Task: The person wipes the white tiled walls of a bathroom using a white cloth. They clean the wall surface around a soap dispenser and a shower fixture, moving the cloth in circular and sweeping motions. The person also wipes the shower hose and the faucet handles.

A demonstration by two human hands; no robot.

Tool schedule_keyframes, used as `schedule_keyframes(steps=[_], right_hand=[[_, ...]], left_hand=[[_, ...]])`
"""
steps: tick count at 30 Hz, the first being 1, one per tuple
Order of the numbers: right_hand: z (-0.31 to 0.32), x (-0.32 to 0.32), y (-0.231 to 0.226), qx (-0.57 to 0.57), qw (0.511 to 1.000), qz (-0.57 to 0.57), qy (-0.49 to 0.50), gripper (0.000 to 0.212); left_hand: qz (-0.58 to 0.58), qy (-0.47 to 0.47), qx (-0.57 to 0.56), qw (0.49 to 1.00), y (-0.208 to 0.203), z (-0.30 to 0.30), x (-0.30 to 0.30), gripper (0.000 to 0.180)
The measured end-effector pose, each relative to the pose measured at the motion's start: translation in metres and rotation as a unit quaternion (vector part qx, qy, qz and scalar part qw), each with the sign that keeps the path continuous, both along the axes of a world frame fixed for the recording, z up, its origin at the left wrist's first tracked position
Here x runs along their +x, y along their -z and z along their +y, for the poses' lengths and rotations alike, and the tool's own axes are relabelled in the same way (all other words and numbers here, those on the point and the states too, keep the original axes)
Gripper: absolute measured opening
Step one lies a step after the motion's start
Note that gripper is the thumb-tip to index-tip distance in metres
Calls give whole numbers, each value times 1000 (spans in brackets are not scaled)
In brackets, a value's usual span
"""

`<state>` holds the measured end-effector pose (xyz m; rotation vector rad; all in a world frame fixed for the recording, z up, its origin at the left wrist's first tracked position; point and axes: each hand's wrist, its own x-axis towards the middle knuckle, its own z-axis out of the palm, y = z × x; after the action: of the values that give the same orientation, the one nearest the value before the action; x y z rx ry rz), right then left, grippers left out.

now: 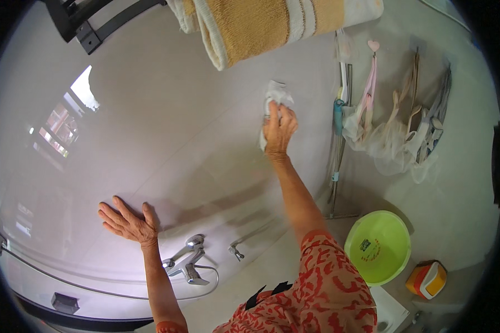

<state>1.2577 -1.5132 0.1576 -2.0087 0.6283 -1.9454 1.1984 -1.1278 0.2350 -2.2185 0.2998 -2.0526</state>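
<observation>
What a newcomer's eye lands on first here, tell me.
Probably the lime-green basin at the lower right, then the thick yellow-and-white towel at the top. Near the centre, the right hand holds a white cloth against the pale wall; the left hand spreads its fingers on it, lower left.

A red-blotched peach top [330,291] with two black strips [255,298] leaves both hands [281,131] bare.

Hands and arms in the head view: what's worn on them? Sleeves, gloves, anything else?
Left hand and right hand are ungloved, no ring or watch visible. Forearms bare. Right sleeve: loose, peach with irregular red patches, ending near the elbow. Left sleeve: only a reddish edge shows.
</observation>
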Motion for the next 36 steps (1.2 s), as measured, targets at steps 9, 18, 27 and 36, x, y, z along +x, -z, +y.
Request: schedule_keyframes(steps=[9, 18, 27, 36], right_hand=[[-106, -2, 101, 393, 899, 108, -163, 62], [-18, -13, 85, 521, 803, -64, -283, 62], [134, -43, -12, 193, 950, -64, -235, 61], [259, -71, -27, -139, 961, -82, -224, 47]], left_hand=[[-4, -21, 8, 1000, -1, 1, -4, 70], [3, -16, 3, 1000, -3, 0, -5, 68], [19, 4, -16, 1000, -2, -3, -3, 67], [36, 16, -12, 999, 0, 0, -2, 68]])
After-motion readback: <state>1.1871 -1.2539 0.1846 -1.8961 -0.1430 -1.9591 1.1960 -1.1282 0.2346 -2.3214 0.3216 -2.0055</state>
